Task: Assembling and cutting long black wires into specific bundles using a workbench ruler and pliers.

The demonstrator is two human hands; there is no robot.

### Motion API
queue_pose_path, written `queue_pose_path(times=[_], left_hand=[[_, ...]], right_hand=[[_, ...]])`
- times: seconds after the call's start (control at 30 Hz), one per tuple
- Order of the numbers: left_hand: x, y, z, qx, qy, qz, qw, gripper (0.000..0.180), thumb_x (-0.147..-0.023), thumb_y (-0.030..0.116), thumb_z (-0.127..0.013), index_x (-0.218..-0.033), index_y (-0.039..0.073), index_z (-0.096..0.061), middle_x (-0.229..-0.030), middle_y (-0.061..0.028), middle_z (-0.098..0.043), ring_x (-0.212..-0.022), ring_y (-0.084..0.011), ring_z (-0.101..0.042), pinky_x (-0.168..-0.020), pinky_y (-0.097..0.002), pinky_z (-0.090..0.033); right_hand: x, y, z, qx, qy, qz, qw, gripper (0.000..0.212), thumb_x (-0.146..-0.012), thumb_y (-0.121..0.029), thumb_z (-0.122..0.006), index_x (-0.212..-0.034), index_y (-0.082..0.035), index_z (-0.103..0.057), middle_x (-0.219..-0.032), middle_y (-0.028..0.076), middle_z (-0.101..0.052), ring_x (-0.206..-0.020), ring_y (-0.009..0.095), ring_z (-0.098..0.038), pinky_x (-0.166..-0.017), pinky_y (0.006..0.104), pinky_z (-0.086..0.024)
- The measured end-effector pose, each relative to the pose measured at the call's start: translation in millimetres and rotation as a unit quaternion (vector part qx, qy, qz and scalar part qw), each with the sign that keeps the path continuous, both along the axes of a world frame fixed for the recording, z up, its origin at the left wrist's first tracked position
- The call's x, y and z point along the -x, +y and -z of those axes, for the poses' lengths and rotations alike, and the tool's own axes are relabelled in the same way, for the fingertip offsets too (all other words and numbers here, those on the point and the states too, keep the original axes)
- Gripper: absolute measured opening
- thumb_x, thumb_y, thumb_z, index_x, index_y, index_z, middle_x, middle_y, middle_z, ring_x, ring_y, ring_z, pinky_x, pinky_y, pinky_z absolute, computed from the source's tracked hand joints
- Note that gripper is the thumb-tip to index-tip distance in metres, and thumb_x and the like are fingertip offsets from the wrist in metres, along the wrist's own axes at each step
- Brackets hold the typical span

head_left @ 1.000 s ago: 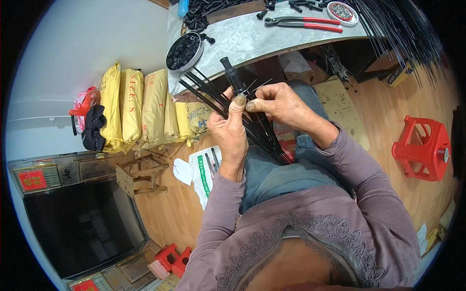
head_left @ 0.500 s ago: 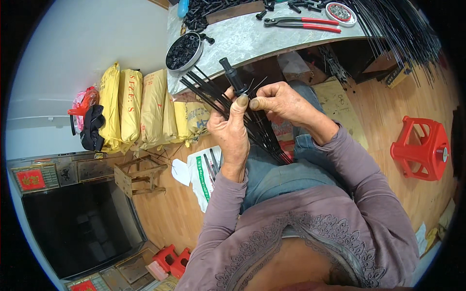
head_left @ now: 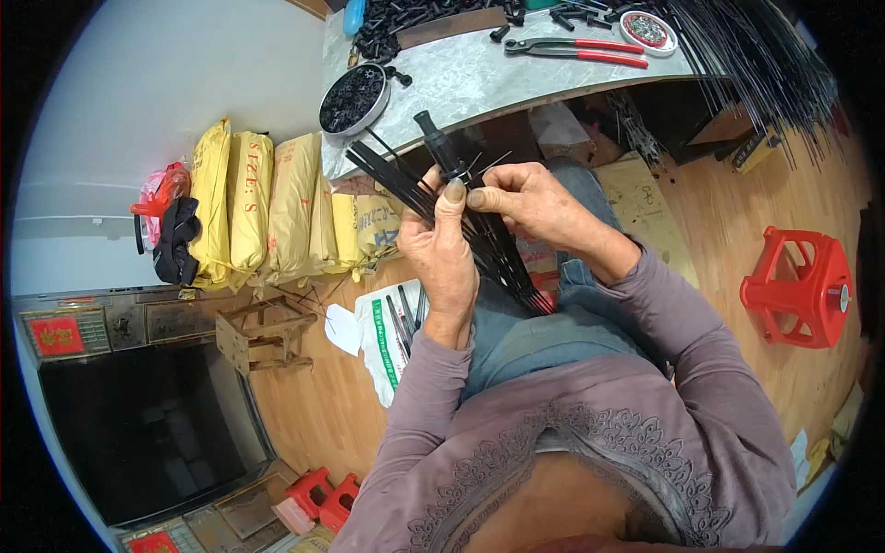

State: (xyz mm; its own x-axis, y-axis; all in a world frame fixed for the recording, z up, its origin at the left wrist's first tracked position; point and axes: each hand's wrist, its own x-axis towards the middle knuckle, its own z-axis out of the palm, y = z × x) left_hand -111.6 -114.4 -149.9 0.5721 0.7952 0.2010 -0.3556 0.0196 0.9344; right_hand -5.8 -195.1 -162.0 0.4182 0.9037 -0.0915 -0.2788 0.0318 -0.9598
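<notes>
Over my lap, my left hand (head_left: 441,244) is closed, its thumb pressed to the collar of a black plastic tube-shaped part (head_left: 435,138) that looks like an umbrella runner. Several thin black ribs (head_left: 383,170) fan out past my left fingers toward the table, and the bundle (head_left: 507,267) runs down between my knees. My right hand (head_left: 539,203) pinches close beside the collar, thumb against bent fingers. A thin wire end sticks up above it. Exactly what sits between the right fingertips is too small and hidden to make out.
On the marbled table (head_left: 470,78) are a bowl of small black pieces (head_left: 352,97), a heap of black tubular parts (head_left: 387,32), red-handled pincers (head_left: 595,48) and a dish of small metal bits (head_left: 645,30). Long ribs (head_left: 765,69) overhang its right end. A red stool (head_left: 802,290) and yellow sacks (head_left: 251,198) stand around.
The fanned ribs at my left hand have drawn closer together. My right fingers have shifted slightly left and up along the collar. The view has moved a little.
</notes>
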Motion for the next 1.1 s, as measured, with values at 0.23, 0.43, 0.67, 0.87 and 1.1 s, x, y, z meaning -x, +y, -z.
queue_pose_path(times=[0.23,0.43,0.67,0.87,1.1], left_hand=[[0.8,-4.6,0.4,0.007,-0.002,0.000,1.000,0.026,-0.091,0.007,-0.062,-0.116,-0.003,-0.060,-0.103,-0.0047,-0.063,-0.090,-0.0101,-0.058,-0.083,-0.0240,-0.047],[-0.1,-5.3,2.8,0.005,0.005,-0.015,1.000,0.028,-0.091,0.010,-0.063,-0.116,-0.003,-0.060,-0.103,-0.0047,-0.063,-0.090,-0.0102,-0.057,-0.083,-0.0236,-0.047],[0.2,-0.7,-4.4,-0.025,0.062,0.013,0.998,0.029,-0.090,0.015,-0.066,-0.112,-0.003,-0.060,-0.098,-0.0040,-0.062,-0.085,-0.0096,-0.057,-0.076,-0.0222,-0.047],[-0.6,-6.1,-5.5,0.010,0.027,0.006,1.000,0.028,-0.091,0.015,-0.065,-0.111,-0.003,-0.060,-0.096,-0.0044,-0.063,-0.083,-0.0087,-0.057,-0.075,-0.0217,-0.048],[3.4,-8.5,-9.2,0.092,0.050,0.037,0.994,0.028,-0.089,0.014,-0.067,-0.111,-0.002,-0.061,-0.094,-0.0049,-0.065,-0.083,-0.0101,-0.059,-0.076,-0.0234,-0.049]], right_hand=[[-0.6,-3.9,2.1,0.011,0.040,-0.011,0.999,0.032,-0.087,-0.038,-0.068,-0.077,-0.009,-0.058,-0.057,-0.007,-0.045,-0.048,0.001,-0.037,-0.042,0.0189,-0.027],[2.3,-2.8,4.7,-0.007,0.008,0.015,1.000,0.032,-0.087,-0.034,-0.069,-0.079,-0.004,-0.063,-0.065,-0.004,-0.054,-0.055,0.004,-0.046,-0.045,0.0218,-0.037],[8.4,-9.5,2.5,0.034,-0.027,0.038,0.998,0.037,-0.087,-0.040,-0.068,-0.071,-0.010,-0.054,-0.058,-0.008,-0.044,-0.052,0.001,-0.037,-0.044,0.0195,-0.027],[13.3,-5.4,7.8,-0.009,-0.063,0.065,0.996,0.032,-0.089,-0.033,-0.067,-0.071,-0.010,-0.055,-0.059,-0.008,-0.045,-0.052,0.001,-0.037,-0.044,0.0191,-0.027],[9.8,-11.3,2.0,-0.002,0.018,0.062,0.998,0.032,-0.088,-0.031,-0.068,-0.070,-0.009,-0.054,-0.059,-0.007,-0.046,-0.051,0.001,-0.038,-0.044,0.0192,-0.028]])
